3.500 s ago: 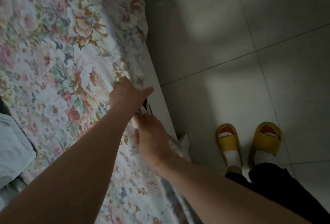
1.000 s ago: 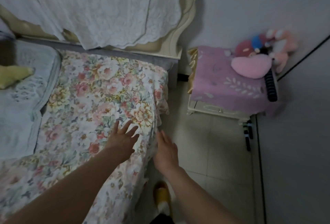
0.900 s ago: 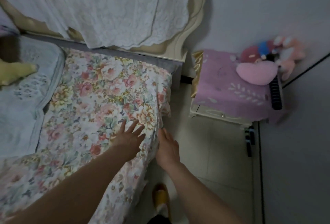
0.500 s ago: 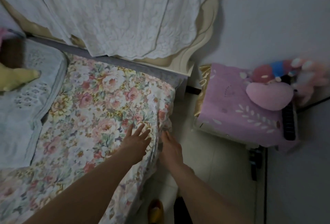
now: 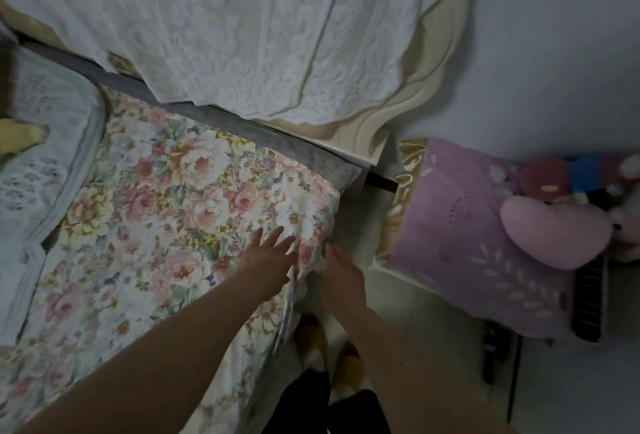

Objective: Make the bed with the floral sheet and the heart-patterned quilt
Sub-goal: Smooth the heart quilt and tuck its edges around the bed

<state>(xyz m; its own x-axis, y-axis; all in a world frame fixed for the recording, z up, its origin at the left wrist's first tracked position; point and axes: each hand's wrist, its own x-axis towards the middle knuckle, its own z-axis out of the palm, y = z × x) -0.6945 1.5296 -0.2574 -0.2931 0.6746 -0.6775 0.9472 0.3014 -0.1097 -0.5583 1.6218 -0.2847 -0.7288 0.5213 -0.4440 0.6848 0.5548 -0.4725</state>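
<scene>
The floral sheet (image 5: pixel 166 212) lies spread over the mattress, reaching up to a grey strip below the headboard. My left hand (image 5: pixel 268 257) rests flat on the sheet near the bed's right edge, fingers spread and straight. My right hand (image 5: pixel 341 278) is at the side of the mattress just right of that edge, fingers straight against the hanging sheet. A pale blue quilt (image 5: pixel 38 170) lies folded on the left of the bed; its pattern is too dim to read.
A cream headboard (image 5: pixel 398 101) draped in white lace (image 5: pixel 242 28) stands at the back. To the right is a nightstand under a purple cloth (image 5: pixel 460 236) with a pink heart cushion (image 5: pixel 550 233) and plush toys. My yellow slippers (image 5: pixel 311 340) are on the tiled floor.
Both hands slid along the bed's right edge toward the headboard. The view went from the floor and bedside up to the head of the bed and moved closer.
</scene>
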